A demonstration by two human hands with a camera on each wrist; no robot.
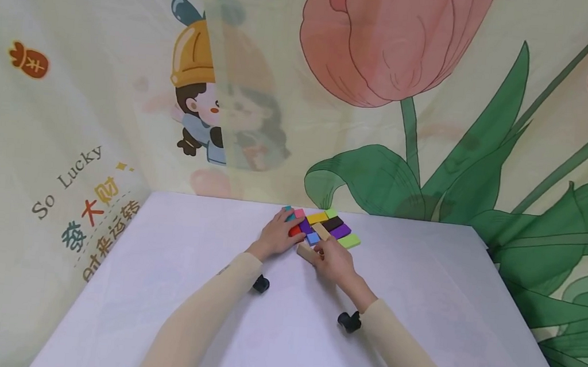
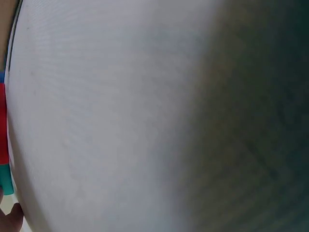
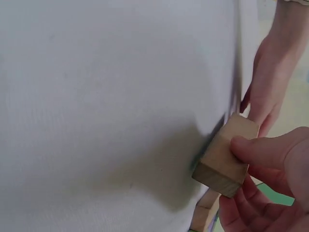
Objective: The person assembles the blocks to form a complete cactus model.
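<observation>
At the left, a pale cloth wall covering (image 1: 79, 11) printed with coloured lettering is being cropped by the frame. On a white cloth-covered tabletop (image 1: 393, 306), its near edge being cut off, a small black camera (image 1: 261, 284) is being partly hidden by the left sleeve (image 1: 212, 301). The left hand (image 1: 274, 235) is being rested on the left end of a block cluster, its fingers being spread loosely; a flat teal block (image 1: 288, 210) and a red block (image 1: 295, 231) are being partly covered. In the left wrist view both are being reduced to slivers, and a dark blur is being shown opposite.

Just before the cluster, a plain wooden rectangular block (image 1: 307, 252) is being pinched between the right hand's (image 1: 336, 260) thumb and fingers; its right end is being concealed. In the right wrist view, some fingertips are being hidden behind it. Farther back, a tan bar-shaped block (image 1: 320, 230) is being partly obscured by that hand, beside dark brown (image 1: 332, 224), purple (image 1: 341, 231) and lime-green (image 1: 350, 241) flat blocks.
</observation>
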